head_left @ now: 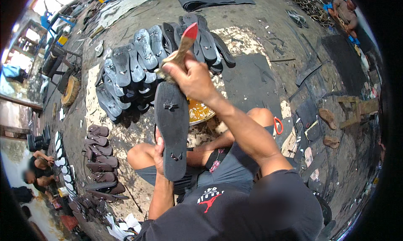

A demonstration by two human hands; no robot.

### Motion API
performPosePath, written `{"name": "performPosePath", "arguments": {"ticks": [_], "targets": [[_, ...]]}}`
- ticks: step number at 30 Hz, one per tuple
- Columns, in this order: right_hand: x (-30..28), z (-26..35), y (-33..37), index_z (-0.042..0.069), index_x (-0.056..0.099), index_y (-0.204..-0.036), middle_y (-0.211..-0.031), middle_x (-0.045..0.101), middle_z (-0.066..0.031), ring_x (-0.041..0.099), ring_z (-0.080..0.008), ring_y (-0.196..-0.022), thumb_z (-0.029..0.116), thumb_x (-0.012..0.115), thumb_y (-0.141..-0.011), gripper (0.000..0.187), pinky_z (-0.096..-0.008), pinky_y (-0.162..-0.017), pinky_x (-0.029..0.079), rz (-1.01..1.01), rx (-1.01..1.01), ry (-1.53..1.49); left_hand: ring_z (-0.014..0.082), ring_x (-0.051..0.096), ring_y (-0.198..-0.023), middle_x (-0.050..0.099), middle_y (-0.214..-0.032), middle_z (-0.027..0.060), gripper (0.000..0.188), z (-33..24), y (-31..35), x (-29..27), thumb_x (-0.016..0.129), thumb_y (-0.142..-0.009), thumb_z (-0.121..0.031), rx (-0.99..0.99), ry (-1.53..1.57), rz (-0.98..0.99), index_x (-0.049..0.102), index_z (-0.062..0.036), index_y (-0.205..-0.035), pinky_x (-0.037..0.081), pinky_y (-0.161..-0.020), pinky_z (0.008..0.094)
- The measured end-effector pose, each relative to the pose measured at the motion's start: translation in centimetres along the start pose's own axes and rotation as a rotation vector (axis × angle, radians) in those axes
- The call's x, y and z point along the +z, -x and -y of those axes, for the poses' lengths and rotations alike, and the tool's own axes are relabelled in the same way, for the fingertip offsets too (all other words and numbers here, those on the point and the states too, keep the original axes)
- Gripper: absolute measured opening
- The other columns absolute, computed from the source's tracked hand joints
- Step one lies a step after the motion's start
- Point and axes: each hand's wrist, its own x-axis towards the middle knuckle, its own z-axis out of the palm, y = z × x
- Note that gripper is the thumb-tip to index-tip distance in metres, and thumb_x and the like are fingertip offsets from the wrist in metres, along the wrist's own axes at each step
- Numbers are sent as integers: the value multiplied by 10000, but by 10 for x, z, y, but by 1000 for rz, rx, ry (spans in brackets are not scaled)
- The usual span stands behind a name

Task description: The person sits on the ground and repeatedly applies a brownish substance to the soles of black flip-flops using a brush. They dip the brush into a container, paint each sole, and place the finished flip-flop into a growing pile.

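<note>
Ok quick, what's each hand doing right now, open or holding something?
Left hand: closed on the edge of a black sandal sole.
Right hand: closed around a red-tipped paintbrush.

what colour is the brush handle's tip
The brush handle's tip is red, best seen in the head view.

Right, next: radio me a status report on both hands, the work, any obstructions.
Left hand holding dark sole; right hand gripping brush near sole's far end. Amber-filled container partly hidden behind sole. Nothing visibly blocking brush.
</note>
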Motion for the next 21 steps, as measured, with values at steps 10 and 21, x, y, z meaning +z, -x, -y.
{"name": "performPosePath", "arguments": {"ticks": [10, 21], "targets": [[2, 21, 11, 31, 656, -1153, -1031, 717, -30, 658, -93, -941, 159, 689, -994, 207, -288, -823, 536, 44, -98, -202, 466, 480, -1352, 452, -1510, 212, 591, -8, 8, -22, 483, -1051, -402, 3, 281, 86, 307, -210, -1582, 510, -1018, 630], [44, 22, 164, -6, 674, -1159, -1130, 715, -120, 689, -182, -1032, 120, 712, -962, 237, -319, -895, 536, 449, 159, -339, 380, 517, -1291, 496, -1457, 265, 618, -55, -64, -6, 511, -1047, -432, 206, 532, 68, 453, 10, -1476, 445, -1064, 504]]}}
